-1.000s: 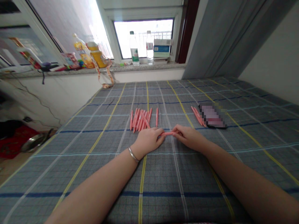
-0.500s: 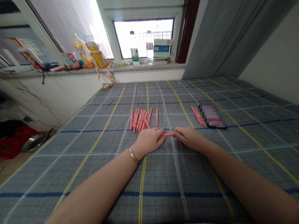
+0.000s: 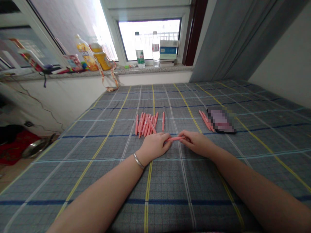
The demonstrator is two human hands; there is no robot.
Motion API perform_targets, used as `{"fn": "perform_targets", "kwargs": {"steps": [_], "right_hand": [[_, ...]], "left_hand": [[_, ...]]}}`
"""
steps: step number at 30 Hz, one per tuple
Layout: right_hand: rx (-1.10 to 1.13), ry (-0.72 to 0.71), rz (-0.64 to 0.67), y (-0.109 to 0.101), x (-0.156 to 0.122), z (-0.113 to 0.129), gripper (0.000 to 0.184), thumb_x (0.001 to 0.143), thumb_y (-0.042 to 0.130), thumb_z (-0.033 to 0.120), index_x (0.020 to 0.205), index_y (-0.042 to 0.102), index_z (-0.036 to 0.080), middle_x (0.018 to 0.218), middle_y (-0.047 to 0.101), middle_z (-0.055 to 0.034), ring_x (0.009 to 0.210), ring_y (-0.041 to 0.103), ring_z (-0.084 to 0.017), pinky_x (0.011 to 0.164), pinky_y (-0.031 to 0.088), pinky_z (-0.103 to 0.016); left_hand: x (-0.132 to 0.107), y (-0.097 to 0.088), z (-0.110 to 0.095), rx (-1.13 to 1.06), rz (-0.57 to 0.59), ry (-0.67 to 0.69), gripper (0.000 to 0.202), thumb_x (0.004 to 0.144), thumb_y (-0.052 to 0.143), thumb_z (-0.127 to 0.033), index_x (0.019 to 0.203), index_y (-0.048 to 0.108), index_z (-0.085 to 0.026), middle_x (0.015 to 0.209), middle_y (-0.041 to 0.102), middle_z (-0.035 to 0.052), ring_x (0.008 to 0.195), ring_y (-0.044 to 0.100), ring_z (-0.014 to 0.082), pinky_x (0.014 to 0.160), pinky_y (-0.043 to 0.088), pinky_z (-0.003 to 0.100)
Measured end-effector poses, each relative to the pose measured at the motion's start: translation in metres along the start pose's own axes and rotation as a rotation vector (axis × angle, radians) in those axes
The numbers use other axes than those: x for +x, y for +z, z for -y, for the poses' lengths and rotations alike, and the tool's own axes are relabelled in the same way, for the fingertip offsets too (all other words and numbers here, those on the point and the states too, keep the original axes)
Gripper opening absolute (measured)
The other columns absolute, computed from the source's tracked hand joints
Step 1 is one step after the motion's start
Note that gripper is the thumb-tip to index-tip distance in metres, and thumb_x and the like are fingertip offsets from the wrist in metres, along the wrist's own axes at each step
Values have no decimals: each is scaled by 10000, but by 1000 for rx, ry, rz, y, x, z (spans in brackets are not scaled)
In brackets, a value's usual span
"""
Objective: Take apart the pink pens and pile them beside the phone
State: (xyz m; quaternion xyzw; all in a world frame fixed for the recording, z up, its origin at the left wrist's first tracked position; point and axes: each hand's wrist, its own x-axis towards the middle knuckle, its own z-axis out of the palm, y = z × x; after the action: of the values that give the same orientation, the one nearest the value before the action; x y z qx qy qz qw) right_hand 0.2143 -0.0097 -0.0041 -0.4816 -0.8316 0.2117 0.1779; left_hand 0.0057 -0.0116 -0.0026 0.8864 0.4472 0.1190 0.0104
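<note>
Between my two hands a pink pen [image 3: 175,138] lies level, just above the plaid cloth. My left hand [image 3: 156,144], with a silver bangle at its wrist, pinches the pen's left end. At the other end, the fingertips of my right hand [image 3: 195,142] close on the pen. Beyond my left hand lies a loose pile of several pink pens [image 3: 145,124], some crossing others. One single pink pen [image 3: 163,121] sits apart, just right of that pile. Farther right, a few pink pens [image 3: 206,120] lie against a dark-edged, pixelated flat object [image 3: 221,121].
The plaid cloth [image 3: 97,181] covers the wide surface under my arms. Along the window sill [image 3: 126,71] stand a green-capped bottle [image 3: 139,51], another clear bottle [image 3: 155,50], stacked boxes [image 3: 168,51] and a yellow container [image 3: 102,60]. A grey curtain [image 3: 225,42] hangs at the right.
My right hand's fingers have shifted slightly along the pen's right end, and more of the pen shows between the hands. My left hand and the other pens stay put.
</note>
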Motion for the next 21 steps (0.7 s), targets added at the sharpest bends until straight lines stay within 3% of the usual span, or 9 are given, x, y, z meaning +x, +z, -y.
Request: {"fn": "perform_targets", "kwargs": {"steps": [6,21], "right_hand": [[-60,-32,32,0,2,-2,314,896,349,394,854,583,189,795,644,-48,745,569,-166,633,353,-253],[-85,-38,61,-1,2,-2,366,912,299,405,765,554,189,727,622,-33,693,555,-154,601,330,-246]], "left_hand": [[0,-2,0,4,3,24,324,902,318,-399,937,577,-209,872,636,33,819,604,173,677,447,264],[0,-2,-1,5,-6,48,329,905,323,-400,989,586,-221,896,632,34,823,597,161,682,447,257]]}}
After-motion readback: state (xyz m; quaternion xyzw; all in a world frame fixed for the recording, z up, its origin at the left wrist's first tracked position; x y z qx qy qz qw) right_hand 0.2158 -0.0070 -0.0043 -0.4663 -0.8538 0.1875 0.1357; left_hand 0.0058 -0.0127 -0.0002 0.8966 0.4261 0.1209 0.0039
